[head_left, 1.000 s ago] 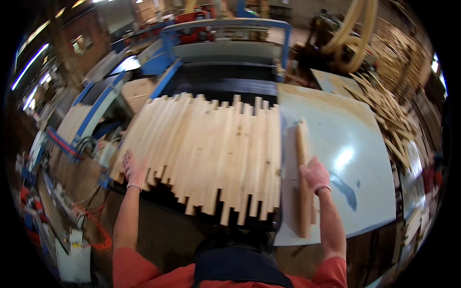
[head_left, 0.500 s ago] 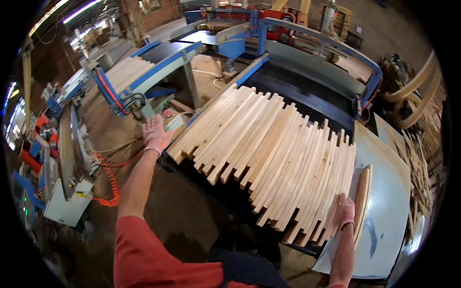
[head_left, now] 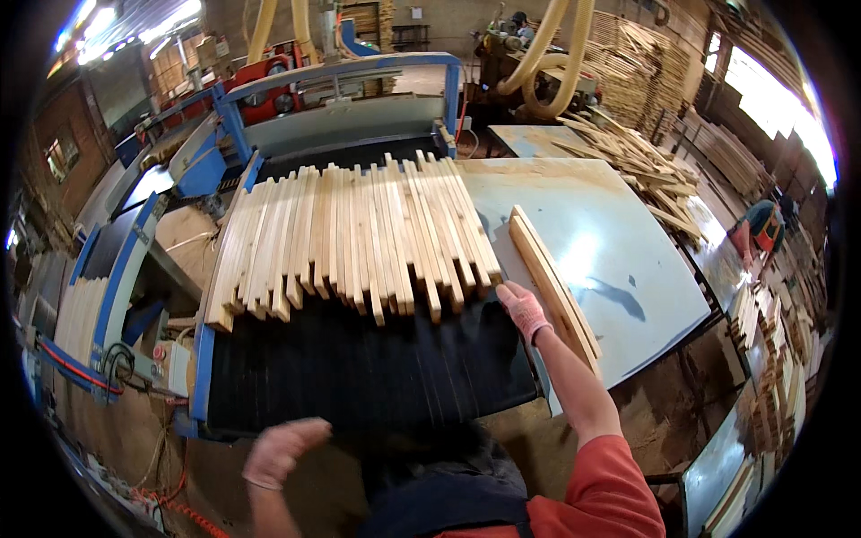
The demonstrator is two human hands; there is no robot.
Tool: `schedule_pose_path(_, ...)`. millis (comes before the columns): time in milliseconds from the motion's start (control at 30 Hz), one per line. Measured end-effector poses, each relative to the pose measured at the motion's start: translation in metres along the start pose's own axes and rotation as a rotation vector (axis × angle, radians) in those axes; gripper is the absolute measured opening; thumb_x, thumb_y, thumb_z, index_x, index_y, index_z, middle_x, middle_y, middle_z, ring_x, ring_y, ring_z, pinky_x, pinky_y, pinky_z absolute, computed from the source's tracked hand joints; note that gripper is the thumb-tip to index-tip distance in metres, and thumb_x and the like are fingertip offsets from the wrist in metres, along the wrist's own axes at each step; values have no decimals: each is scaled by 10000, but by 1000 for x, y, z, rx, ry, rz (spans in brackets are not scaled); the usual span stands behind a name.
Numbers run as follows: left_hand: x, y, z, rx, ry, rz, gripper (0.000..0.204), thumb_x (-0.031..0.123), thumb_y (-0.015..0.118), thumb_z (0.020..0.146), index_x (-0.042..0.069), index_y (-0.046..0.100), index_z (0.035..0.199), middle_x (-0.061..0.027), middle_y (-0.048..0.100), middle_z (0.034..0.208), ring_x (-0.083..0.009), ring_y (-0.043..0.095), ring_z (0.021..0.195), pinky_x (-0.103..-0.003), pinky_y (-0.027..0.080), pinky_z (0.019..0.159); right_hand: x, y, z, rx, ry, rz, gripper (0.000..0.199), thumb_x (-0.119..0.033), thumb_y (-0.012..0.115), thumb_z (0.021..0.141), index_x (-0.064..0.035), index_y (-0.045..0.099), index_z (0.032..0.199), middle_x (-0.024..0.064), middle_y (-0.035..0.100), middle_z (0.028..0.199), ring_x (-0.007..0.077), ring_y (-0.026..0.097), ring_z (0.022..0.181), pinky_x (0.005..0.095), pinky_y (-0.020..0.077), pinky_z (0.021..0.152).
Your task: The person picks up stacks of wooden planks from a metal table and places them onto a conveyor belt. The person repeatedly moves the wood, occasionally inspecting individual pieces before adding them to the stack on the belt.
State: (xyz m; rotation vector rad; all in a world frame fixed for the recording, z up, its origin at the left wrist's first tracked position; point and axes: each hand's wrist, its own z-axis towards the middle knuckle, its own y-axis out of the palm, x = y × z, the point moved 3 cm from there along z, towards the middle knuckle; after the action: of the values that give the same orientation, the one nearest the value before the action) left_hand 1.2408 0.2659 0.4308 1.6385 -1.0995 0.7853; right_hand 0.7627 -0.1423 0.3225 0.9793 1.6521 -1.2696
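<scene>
Many pale wooden strips [head_left: 350, 233] lie side by side on a black conveyor belt [head_left: 359, 377], their near ends uneven. My right hand [head_left: 523, 311], in a pink knitted glove, is at the near end of the rightmost strips, by the belt's right edge. Its fingers reach forward against the wood without closing round a strip. In front of the belt's near left edge is my left hand [head_left: 285, 451], gloved alike and away from the wood. Motion smears its fingers, and nothing shows in it.
Two longer wooden pieces [head_left: 556, 287] lie on a pale metal table [head_left: 646, 305] right of the belt. A blue machine frame [head_left: 341, 67] spans its far end. Another conveyor [head_left: 99, 305] runs at left. Scrap wood [head_left: 637, 170] is heaped behind; a person [head_left: 762, 224] bends far right.
The view has turned right. The strips have moved forward, baring the belt's near part. My left hand has dropped from beside the belt; my right has gone from the strips' side to their near ends.
</scene>
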Motion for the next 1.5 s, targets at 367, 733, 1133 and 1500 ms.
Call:
schedule_pose_path(367,-415,-90,35,-53,-1150,1052,563,489,444,1112,98,573,1496,-131,590,1503,-307,516,1410,-413,437,1152,-7,30,-256,-370,432,687,557,-271,720,1027,-14,583,1502,96,744,1182,182,707,1048,330,577,949)
schedule_pose_path(733,-418,-15,146,61,-995,897,394,438,481,1103,102,620,1256,-113,618,1237,-301,557,1140,-459,485,1057,362,-46,-487,37,1245,-227,421,-387,544,1001,-41,776,943,135,748,848,289,724,810,463,549,747)
schedule_pose_path(1133,-459,192,279,11,-879,996,329,381,521,1093,105,671,993,-95,649,946,-294,602,844,-509,537,953,401,-99,-587,461,1045,331,467,-425,617,929,-11,782,1067,189,770,1025,327,720,961,462,545,880)
schedule_pose_path(1500,-531,444,270,-235,-681,1331,349,369,710,1001,20,724,991,-79,663,913,-249,598,827,-453,508,814,575,-138,-702,585,921,-169,170,-257,592,990,-145,662,883,70,685,756,266,696,710,410,491,579)
